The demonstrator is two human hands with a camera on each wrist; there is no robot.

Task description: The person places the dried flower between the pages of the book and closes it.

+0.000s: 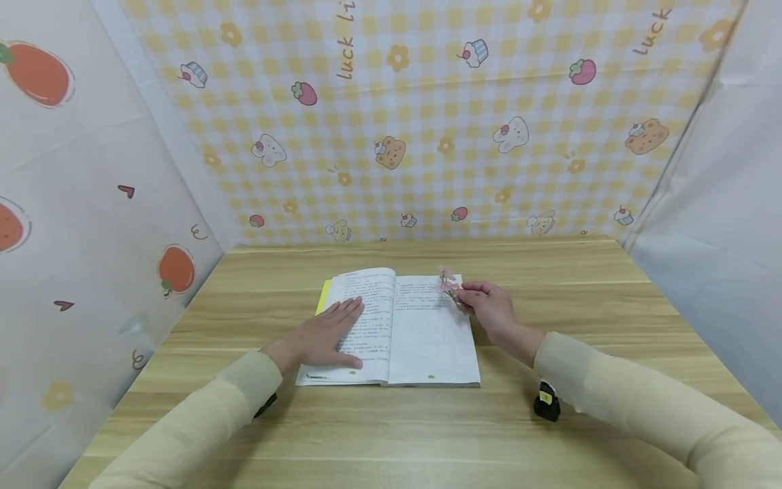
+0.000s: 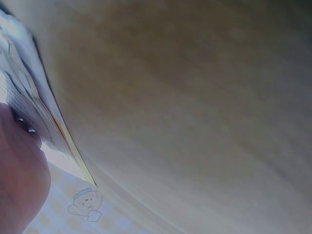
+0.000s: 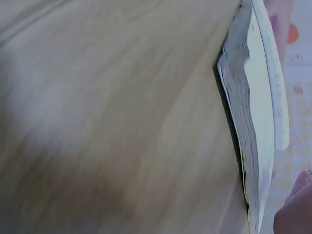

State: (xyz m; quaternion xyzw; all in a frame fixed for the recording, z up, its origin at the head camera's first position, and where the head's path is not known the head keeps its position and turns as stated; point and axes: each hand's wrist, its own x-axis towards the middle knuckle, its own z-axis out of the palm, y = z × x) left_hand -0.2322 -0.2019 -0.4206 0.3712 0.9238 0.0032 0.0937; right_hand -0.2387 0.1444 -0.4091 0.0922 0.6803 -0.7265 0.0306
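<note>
An open book (image 1: 427, 339) lies on the wooden table, printed text on both pages, with a strip of yellow cover at its left edge. My left hand (image 1: 326, 333) rests flat on the left page, fingers straight and thumb spread toward the spine. Over the outer edge of the right page, my right hand (image 1: 493, 311) pinches a small sprig of pink flowers (image 1: 449, 282) between thumb and fingers. In the right wrist view the book's page edges (image 3: 243, 112) show side-on, with the right hand (image 3: 295, 204) at the lower corner. The left wrist view catches part of the left hand (image 2: 22, 180) beside the pages.
The wooden table (image 1: 427, 435) runs back to a yellow checked cloth wall (image 1: 421, 136). White sheets close off both sides, the left sheet (image 1: 104, 170) printed with fruit. A black wrist device (image 1: 546, 402) hangs below the right sleeve.
</note>
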